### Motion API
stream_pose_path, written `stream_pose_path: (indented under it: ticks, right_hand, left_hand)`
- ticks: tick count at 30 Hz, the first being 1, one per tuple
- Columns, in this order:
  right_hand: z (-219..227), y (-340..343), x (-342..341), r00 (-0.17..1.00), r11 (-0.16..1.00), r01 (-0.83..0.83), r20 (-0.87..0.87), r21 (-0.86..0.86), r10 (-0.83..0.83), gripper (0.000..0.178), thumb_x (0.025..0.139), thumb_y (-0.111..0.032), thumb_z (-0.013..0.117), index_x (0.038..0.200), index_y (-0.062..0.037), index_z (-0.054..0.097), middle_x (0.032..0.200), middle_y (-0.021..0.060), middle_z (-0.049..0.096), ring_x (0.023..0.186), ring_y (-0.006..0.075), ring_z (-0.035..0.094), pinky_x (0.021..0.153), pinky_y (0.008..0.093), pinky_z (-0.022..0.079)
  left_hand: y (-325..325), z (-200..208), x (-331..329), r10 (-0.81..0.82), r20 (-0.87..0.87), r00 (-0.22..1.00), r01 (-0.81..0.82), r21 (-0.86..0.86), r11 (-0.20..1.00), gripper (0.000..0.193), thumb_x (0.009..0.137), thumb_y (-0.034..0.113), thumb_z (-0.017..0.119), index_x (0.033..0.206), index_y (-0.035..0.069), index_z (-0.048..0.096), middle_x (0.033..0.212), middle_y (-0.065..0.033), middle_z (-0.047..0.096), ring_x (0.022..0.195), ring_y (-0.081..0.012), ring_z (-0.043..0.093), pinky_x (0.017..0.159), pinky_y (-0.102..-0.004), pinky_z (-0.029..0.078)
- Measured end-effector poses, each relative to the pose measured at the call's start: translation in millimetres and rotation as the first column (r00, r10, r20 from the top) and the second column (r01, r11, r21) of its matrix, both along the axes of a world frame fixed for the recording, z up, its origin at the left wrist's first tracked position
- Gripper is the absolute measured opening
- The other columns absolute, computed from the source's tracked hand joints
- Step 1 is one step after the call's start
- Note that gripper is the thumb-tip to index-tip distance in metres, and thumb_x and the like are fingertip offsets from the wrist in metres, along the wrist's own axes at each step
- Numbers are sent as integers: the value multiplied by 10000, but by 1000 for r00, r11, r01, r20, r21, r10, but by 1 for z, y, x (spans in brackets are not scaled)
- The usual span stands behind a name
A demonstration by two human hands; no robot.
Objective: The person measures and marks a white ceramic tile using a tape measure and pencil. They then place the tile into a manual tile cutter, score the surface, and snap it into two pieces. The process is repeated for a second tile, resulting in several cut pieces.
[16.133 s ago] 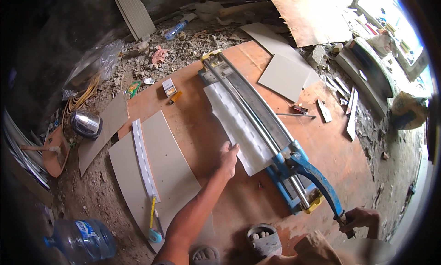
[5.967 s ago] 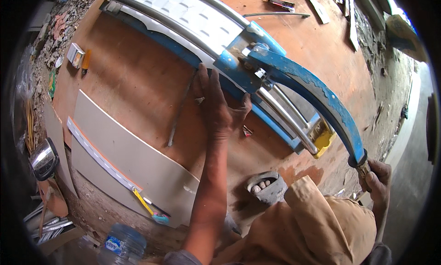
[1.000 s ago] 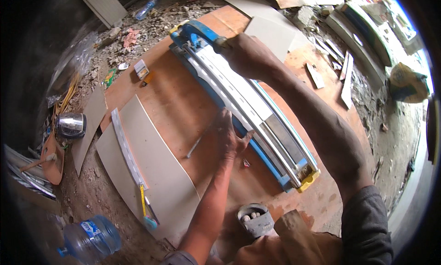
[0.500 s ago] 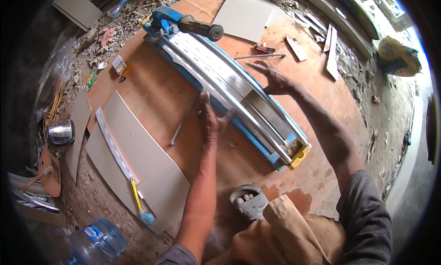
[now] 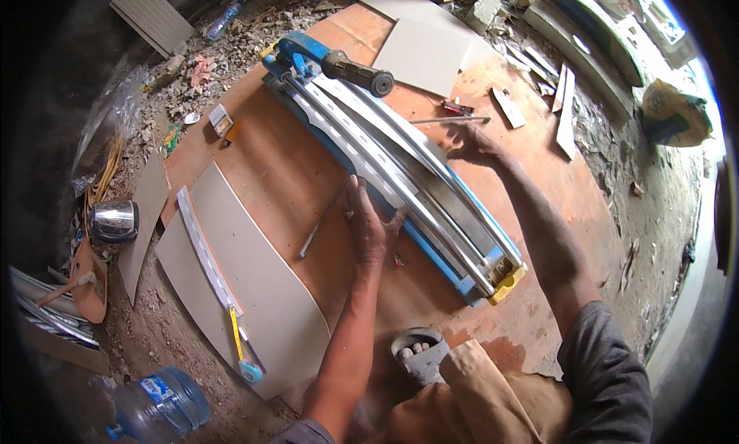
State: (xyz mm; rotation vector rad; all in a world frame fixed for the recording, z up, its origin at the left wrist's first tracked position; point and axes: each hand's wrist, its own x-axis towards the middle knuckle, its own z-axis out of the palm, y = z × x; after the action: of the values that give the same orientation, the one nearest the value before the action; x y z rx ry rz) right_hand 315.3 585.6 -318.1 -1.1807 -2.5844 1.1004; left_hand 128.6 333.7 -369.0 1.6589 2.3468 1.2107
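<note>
A blue manual tile cutter (image 5: 493, 240) with twin steel rails lies slantwise on the reddish-brown board. Its handle (image 5: 358, 71) stands at the far left end. Along the near side of the rails lies a pale tile piece (image 5: 362, 165); a thin pale strip (image 5: 400, 125) is angled toward the far rail. My left hand (image 5: 371, 228) is at the cutter's near edge, fingers stretched and thumb apart, touching the tile's edge. At the far edge, my right hand (image 5: 471, 141) has its fingers bent in beside the strip's end; what they grip is partly hidden.
Left of the cutter lies a large tile (image 5: 254, 252) with a metal strip and a tape measure (image 5: 250, 371) on it. Thin rods (image 5: 312, 232) flank the cutter. More tiles (image 5: 423, 55) and offcuts lie behind. A big water bottle (image 5: 165, 402) is at lower left; my sandalled foot (image 5: 419, 355) is near.
My right hand has gone from spread fingers to bent ones at the far edge. The thin strip now sits at an angle, with a dark gap beside it. The view has shifted slightly.
</note>
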Motion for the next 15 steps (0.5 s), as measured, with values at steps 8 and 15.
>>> stream_pose_path:
  ticks: [8, 15]
  right_hand:
    - [-19, -14, -30, 994, 984, -106, -17, 142, 109, 341, 736, -239, 743, 1000, -27, 709, 874, 166, 713, 847, 293, 692, 736, 414, 530]
    - [-25, -14, -31, 999, 977, 40, -25, 211, -35, 332, 700, -308, 794, 862, -29, 717, 792, 153, 710, 730, 291, 685, 658, 419, 522]
  left_hand:
    - [7, 18, 10, 32, 29, 999, -30, -42, 999, 948, 819, 462, 751, 1474, -23, 268, 1528, -314, 276, 1437, -462, 253, 1152, -579, 224]
    - [-15, 26, 14, 34, 72, 997, -34, -10, 999, 875, 825, 249, 765, 1486, -8, 252, 1538, -296, 280, 1426, -468, 277, 1128, -598, 253]
